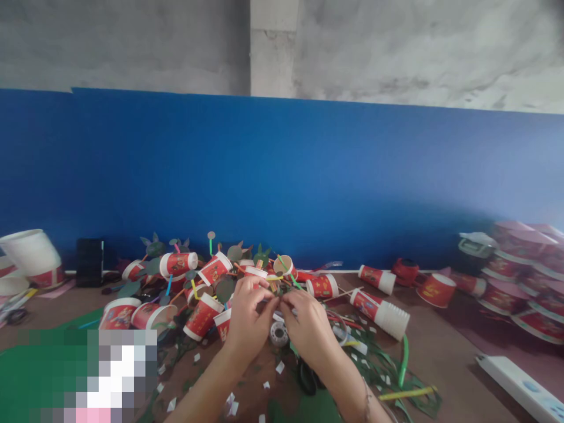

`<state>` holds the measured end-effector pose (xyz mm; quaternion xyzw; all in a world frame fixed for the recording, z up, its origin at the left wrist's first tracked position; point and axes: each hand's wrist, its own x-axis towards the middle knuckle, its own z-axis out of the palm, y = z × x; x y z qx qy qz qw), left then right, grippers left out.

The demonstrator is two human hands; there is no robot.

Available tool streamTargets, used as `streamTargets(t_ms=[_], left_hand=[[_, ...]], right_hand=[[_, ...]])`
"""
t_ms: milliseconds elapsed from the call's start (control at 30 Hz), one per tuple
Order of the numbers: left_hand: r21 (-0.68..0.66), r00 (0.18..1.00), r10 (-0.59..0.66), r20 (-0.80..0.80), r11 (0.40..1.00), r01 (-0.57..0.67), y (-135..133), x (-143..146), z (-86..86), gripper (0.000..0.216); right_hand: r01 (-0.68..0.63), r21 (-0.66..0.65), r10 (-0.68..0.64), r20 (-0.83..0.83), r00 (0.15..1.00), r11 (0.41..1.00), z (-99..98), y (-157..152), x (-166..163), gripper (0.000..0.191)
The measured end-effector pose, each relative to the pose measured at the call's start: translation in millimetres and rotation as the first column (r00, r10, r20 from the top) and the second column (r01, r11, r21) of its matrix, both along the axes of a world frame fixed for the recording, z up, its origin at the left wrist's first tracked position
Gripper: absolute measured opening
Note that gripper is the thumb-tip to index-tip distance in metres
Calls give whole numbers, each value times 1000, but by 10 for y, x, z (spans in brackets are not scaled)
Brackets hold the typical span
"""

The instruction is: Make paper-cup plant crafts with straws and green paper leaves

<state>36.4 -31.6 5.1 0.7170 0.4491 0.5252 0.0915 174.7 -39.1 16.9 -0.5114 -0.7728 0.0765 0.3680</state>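
Note:
My left hand [252,320] and my right hand [308,323] meet over the middle of the table, fingertips pinched close together. Whatever they hold between them is too small or too hidden to make out. Just below the fingertips lies a roll of tape [278,333]. A black handle loop [307,379], perhaps of scissors, shows beside my right forearm. Behind my hands is a heap of red paper cups [214,268], mixed with coloured straws and grey discs. One tipped cup [203,316] lies left of my left hand.
A stack of nested paper cups [390,317] lies to the right, near a green straw [403,359] and a yellow straw [408,393]. Green scraps and white paper bits litter the table. Far right are a white power strip [522,385] and piled red tubs [506,294]. A blue wall [282,176] stands behind.

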Motion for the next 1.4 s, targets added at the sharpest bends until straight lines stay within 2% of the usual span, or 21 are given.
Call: streamTargets(t_ms=[267, 433, 600, 733, 800, 867, 967, 1000, 1067, 1133, 1233, 1333, 1400], left_hand=[[-25, 991, -94, -98, 995, 92, 26, -77, 66, 13], [-81, 985, -156, -70, 985, 150, 34, -90, 74, 13], [-201, 980, -198, 16, 960, 197, 64, -144, 83, 12], [-276, 983, -186, 8, 944, 181, 112, -218, 69, 12], [-304, 982, -185, -20, 937, 171, 130, -245, 57, 13], [-328, 982, -188, -37, 930, 166, 138, -262, 43, 12], [-354, 979, -201, -41, 919, 174, 138, -268, 29, 10], [-362, 977, -210, -40, 914, 182, 137, -263, 26, 9], [-374, 973, -230, -38, 906, 199, 131, -243, 23, 7], [-381, 970, -241, -35, 900, 210, 127, -215, 25, 8], [-409, 964, -265, -27, 883, 231, 139, -213, 43, 14], [-397, 975, -215, -54, 901, 176, 201, -357, 71, 22], [-295, 989, -20, -150, 955, -26, 266, -542, 79, 29]], right_hand=[[-153, -80, 149, -60, 987, 985, 41, 36, 100, 24], [-146, -116, 135, -102, 986, 982, 60, 34, 103, 23], [-97, -194, 64, -167, 984, 976, 55, 59, 104, 18], [-22, -271, 16, -21, 1000, 962, -12, 111, 166, 22], [-27, -325, 57, 86, 995, 945, -70, 132, 203, 24], [-65, -337, 109, 112, 988, 939, -124, 148, 220, 16], [-147, -327, 132, -67, 989, 934, -158, 175, 188, 32], [-167, -333, 123, -150, 981, 928, -155, 185, 167, 33], [-186, -348, 91, -270, 958, 919, -133, 203, 125, 22], [-180, -344, 73, -301, 951, 921, -104, 211, 102, 13], [-154, -304, 68, -276, 959, 940, -71, 207, 117, 13], [-89, -273, 19, -249, 968, 958, -63, 209, 161, 13], [-44, -276, -20, -224, 974, 960, -68, 220, 184, 13]])
